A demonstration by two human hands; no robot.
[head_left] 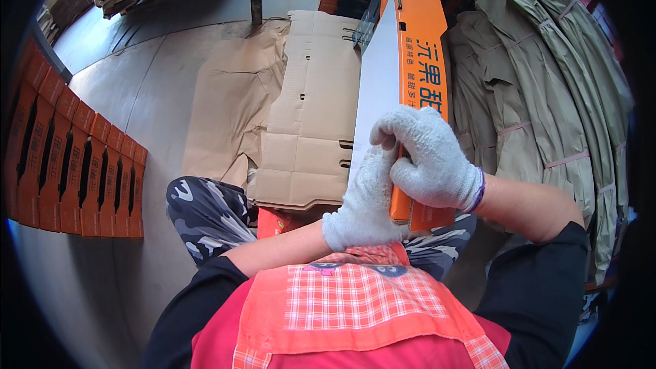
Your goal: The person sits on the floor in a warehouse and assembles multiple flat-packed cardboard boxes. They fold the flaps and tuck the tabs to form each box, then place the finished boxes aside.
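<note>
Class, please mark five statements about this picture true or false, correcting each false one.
1. The left hand and right hand both wear pale gloves. True.
2. Both hands are at the far end of the carton. False: they are at the near end of the orange-and-white carton.
3. Flat brown cardboard lies left of that carton. True.
4. The apron is plain blue. False: the apron is red with a checked panel.
5. Orange boxes stand at the picture's left. True.

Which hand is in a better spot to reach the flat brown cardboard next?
Probably the left hand. It is nearer the flat brown cardboard, while the right hand is farther across, curled at the edge of the orange-and-white carton.
</note>
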